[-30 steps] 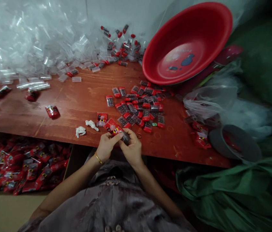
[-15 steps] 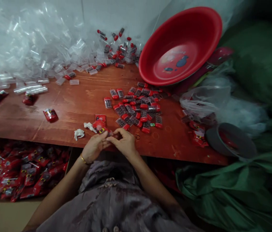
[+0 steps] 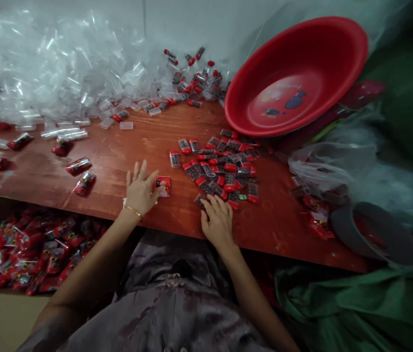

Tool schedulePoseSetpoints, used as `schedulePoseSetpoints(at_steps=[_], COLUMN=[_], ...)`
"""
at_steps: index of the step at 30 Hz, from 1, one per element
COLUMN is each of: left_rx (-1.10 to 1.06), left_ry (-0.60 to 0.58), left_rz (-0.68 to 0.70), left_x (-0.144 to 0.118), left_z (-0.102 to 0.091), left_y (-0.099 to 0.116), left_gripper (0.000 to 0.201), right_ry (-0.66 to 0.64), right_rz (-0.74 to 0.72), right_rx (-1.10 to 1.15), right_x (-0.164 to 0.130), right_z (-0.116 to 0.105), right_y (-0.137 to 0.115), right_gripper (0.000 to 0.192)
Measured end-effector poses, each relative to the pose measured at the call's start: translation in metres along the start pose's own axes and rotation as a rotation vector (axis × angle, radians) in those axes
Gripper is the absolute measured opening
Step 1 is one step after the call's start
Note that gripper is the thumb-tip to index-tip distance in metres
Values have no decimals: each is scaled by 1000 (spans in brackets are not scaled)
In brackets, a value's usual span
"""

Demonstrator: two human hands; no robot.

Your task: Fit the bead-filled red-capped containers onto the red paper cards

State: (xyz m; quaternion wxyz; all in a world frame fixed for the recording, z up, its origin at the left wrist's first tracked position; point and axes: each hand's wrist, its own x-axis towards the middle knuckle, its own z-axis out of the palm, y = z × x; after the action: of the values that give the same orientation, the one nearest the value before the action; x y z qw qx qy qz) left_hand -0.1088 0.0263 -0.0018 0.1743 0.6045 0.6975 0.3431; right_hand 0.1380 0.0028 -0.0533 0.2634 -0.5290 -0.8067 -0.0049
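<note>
Perhaps the right hand (image 3: 219, 221), grip unclear, risked scattering the piled cases (image 3: 229, 182) by brushing them, the left hand (image 3: 141, 194) splayed open.

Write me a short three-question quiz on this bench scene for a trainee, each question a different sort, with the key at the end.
1. Multiple choice: which things is the right hand nearest to?
A) the gray tub
B) the red-capped containers
C) the green cloth

2. True or false: the red basin lies to the right of the heap of clear plastic pieces in the picture.

3. Fill in the blank: the left hand, its fingers spread at the small red packet, has a gold ____ around its wrist.

Key:
1. B
2. True
3. bracelet
</note>
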Motion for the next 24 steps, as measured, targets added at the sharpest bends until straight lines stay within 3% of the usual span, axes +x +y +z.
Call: schedulePoseSetpoints(at_steps=[2, 4, 11, 18, 22, 24], left_rx=[226, 321, 290, 278, 232, 167], left_ry=[-103, -149, -40, 100, 104, 96], left_rz=[79, 83, 44, 44, 8, -17], left_x=[4, 6, 2, 6, 4, 2], left_z=[16, 28, 58, 49, 41, 39], left_y=[0, -3, 7, 9, 18, 25], left_gripper=[38, 35, 30, 30, 26, 22], right_ry=[34, 61, 88, 85, 12, -44], right_rz=[10, 11, -72, -9, 144, 236], right_rx=[14, 47, 150, 197, 372, 564], right_x=[-3, -3, 19, 37, 49, 56], right_z=[-2, -4, 1, 2, 8, 15], right_y=[-1, -6, -37, -48, -52, -57], right_gripper=[28, 25, 17, 22, 32, 33])
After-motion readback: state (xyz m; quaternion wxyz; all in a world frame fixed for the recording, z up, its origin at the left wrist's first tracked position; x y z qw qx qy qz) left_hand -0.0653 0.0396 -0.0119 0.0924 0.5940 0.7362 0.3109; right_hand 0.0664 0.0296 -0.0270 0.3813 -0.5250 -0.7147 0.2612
